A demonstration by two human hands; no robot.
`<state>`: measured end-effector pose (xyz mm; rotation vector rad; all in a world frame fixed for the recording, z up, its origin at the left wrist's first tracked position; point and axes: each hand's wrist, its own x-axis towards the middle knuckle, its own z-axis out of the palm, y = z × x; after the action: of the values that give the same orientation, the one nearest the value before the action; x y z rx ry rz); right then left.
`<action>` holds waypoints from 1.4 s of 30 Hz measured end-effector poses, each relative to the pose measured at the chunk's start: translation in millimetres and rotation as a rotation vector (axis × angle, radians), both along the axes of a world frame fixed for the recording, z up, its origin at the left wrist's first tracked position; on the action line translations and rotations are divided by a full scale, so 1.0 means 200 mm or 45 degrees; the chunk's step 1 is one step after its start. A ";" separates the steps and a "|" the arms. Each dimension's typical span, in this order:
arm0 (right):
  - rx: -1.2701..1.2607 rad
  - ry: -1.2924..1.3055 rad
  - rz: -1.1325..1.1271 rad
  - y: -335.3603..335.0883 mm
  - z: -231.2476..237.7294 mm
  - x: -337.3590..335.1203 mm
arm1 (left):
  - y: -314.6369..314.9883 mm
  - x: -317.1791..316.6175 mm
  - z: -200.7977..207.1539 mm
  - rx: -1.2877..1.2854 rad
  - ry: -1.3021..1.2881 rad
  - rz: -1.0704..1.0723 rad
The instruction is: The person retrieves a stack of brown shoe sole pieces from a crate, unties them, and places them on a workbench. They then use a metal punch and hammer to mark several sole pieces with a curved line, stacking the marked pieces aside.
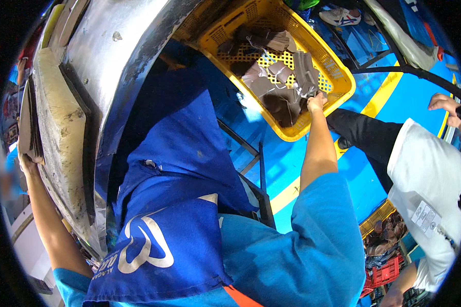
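Overall, the curved metal desk (123, 33) fills the person's left side, carrying a pale, stained slab (61, 115). Beyond the lap, toward the right, the yellow basket (292, 136) contains brown bundles (305, 71) of thin pieces, some lying loosely across each other. A further brown stack (29, 130) stands along the slab's outer edge.

Condition of the hands: the left hand (28, 163) is closed around the lower end of that stack, its fingertips largely hidden. The right hand (317, 102) reaches inside the basket's near right corner, fingers curled at a bundle's end; whether they pinch it firmly cannot be told.

Recommended handling, in this inspector's judgement: support the stack from beneath so its layers do not fan out; grasp each bundle across its full thickness rather than by one leaf; and free the pale strands (304, 92) before lifting, since snagging could drag neighbouring bundles.
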<state>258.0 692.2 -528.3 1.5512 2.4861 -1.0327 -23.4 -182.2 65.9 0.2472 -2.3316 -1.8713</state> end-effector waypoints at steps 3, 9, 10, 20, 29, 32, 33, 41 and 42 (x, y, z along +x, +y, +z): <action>-0.425 -0.014 -0.244 0.03 0.00 -0.02 | 0.03 0.03 0.00 -0.013 0.009 0.043; -0.113 -0.273 -0.177 -0.05 0.08 -0.09 | 0.12 0.08 -0.01 -0.020 0.013 0.171; -0.029 -0.375 -0.148 -0.07 0.11 -0.10 | 0.13 0.08 -0.01 -0.023 0.007 0.188; 0.173 -0.518 0.808 -0.52 0.29 -0.05 | 0.21 0.08 -0.03 0.010 0.017 0.252; 0.047 -0.843 0.833 -0.56 0.36 -0.03 | 0.32 0.09 -0.05 0.064 0.019 0.256; -0.027 -0.808 0.674 -0.52 0.38 -0.03 | 0.33 0.07 -0.06 0.052 -0.012 0.281; -0.050 -0.794 0.624 -0.51 0.38 -0.03 | 0.33 0.07 -0.07 0.042 0.019 0.326; 0.004 -0.664 0.883 -0.62 0.40 0.03 | 0.21 0.00 -0.09 0.049 0.045 0.185; -0.150 -0.646 0.912 -0.63 0.40 0.04 | 0.21 0.00 -0.10 0.048 0.043 0.189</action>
<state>266.1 566.1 -448.8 0.6574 2.2542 -0.5616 -24.3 -140.4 46.8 0.3791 -2.1926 -1.8356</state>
